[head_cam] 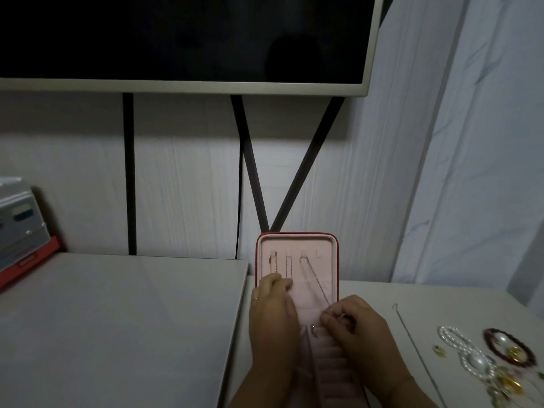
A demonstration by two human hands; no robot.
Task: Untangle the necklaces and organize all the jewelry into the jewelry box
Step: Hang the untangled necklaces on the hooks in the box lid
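Note:
A red jewelry box point(297, 240) stands open on the table, its pink lid upright against the wall. Three thin chains hang from hooks in the lid; the right-hand chain point(315, 278) runs slanting down to my right hand point(353, 328), which pinches its lower end above the ring rolls point(329, 360). My left hand point(272, 316) lies over the lid's lower left part, fingertips on the pink pocket. A small ring point(313, 328) sits at the top of the ring rolls.
Loose jewelry lies at the right: a thin silver chain point(412, 343), pearl bracelets point(459, 346), a dark red bead bracelet point(500, 346), gold pieces point(509, 381). A raised white board point(117, 319) fills the left. A monitor point(176, 39) hangs above.

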